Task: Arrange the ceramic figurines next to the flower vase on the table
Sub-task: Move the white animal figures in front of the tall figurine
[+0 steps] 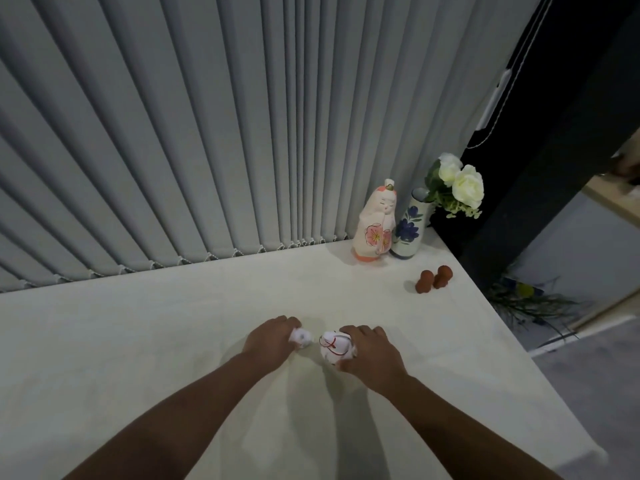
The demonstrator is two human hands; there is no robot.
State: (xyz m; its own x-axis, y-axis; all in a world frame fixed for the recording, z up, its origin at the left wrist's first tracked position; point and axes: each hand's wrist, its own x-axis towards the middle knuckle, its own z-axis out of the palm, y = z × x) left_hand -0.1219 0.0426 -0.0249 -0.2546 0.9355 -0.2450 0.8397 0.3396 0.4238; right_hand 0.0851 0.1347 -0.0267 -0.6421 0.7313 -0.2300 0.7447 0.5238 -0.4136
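A white vase with blue painted flowers holds white roses at the table's far right corner. Touching its left side stands a tall pink-and-white doll figurine. Two small brown figurines stand side by side in front of the vase. At the table's middle, my left hand is closed over a small white figurine, mostly hidden under my fingers. My right hand grips a larger round white figurine with red lines. Both rest on the white table.
Grey vertical blinds hang right behind the table's back edge. The table's right edge runs diagonally past the brown figurines; beyond it are a dark pillar and a plant on the floor.
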